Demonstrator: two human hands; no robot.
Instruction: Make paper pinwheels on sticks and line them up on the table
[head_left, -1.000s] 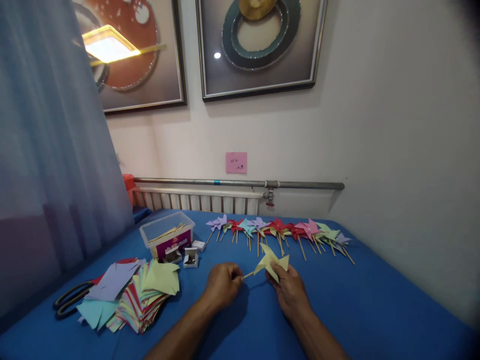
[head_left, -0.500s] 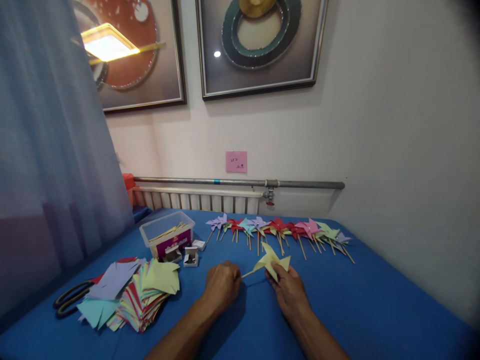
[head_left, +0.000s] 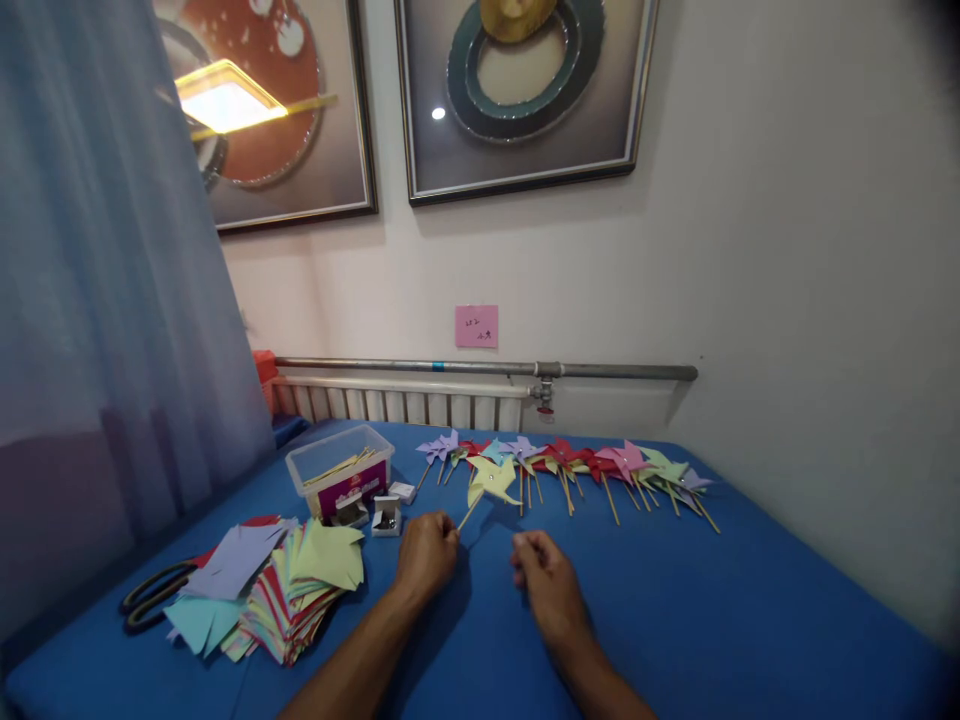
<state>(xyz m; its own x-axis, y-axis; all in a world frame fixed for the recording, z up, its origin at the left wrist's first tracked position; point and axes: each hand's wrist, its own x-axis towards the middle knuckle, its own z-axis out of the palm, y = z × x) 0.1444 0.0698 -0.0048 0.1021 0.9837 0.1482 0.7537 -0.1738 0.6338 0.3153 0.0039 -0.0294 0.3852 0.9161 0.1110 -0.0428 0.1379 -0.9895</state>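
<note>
My left hand (head_left: 426,553) is closed on the thin wooden stick of a pale yellow paper pinwheel (head_left: 491,480), which stands tilted up and to the right over the blue table (head_left: 750,610). The pinwheel's head hangs just in front of a row of finished pinwheels (head_left: 592,463) in purple, red, teal, pink and green lying along the far edge. My right hand (head_left: 545,578) rests loosely curled on the cloth to the right, apart from the pinwheel and holding nothing.
A stack of coloured paper squares (head_left: 289,590) lies at the left, with black scissors (head_left: 154,598) beside it. A clear plastic box of sticks (head_left: 341,472) and two small open white boxes (head_left: 386,513) stand behind. A radiator (head_left: 397,402), a pipe and a curtain border the table.
My right hand has let go of the yellow pinwheel and drawn back. My left hand has carried the pinwheel by its stick up and left, toward the row.
</note>
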